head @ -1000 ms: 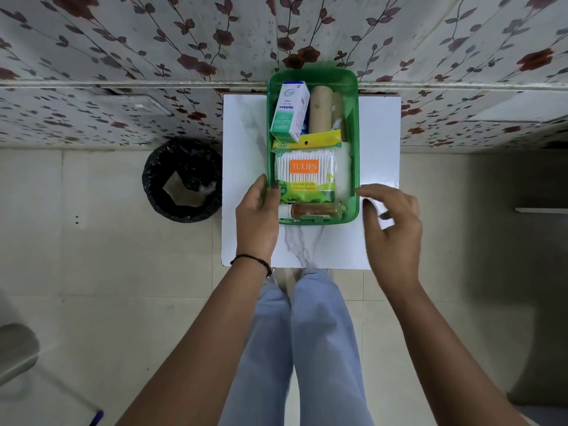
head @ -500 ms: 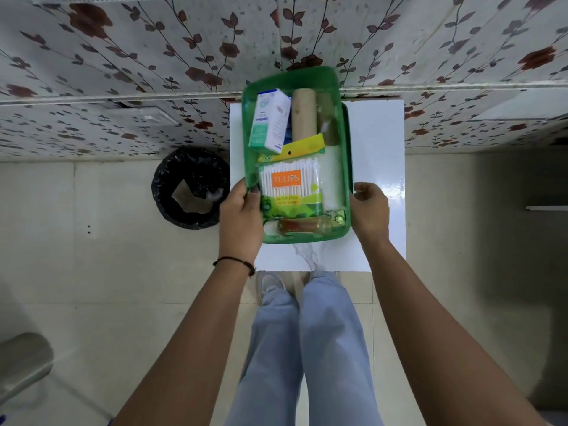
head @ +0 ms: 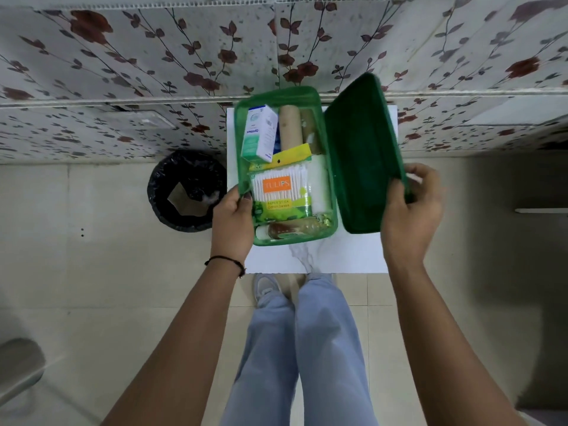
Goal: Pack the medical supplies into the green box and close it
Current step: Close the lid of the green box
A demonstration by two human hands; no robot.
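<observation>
The green box (head: pixel 331 192) sits open on the white table (head: pixel 347 255), filled with supplies. Inside lie a white and teal carton (head: pixel 259 134), a tan roll (head: pixel 289 127), a yellow packet (head: pixel 294 152), a pack of cotton swabs (head: pixel 281 192) and a brown bottle (head: pixel 292 228) at the near end. My left hand (head: pixel 232 222) grips the box's left wall near the front corner. My right hand (head: pixel 410 210) holds the dark green lid (head: pixel 359 155) by its right edge, tilted up just right of the box.
A black-lined waste bin (head: pixel 187 190) stands on the tiled floor left of the table. A flowered wall panel (head: pixel 153 56) runs behind the table. My legs in pale jeans (head: pixel 304 348) and a shoe (head: pixel 266 289) are below the table's near edge.
The box has been pulled slightly left. My right hand left the box's right side and now holds the green lid, which was under the box or out of sight before.
</observation>
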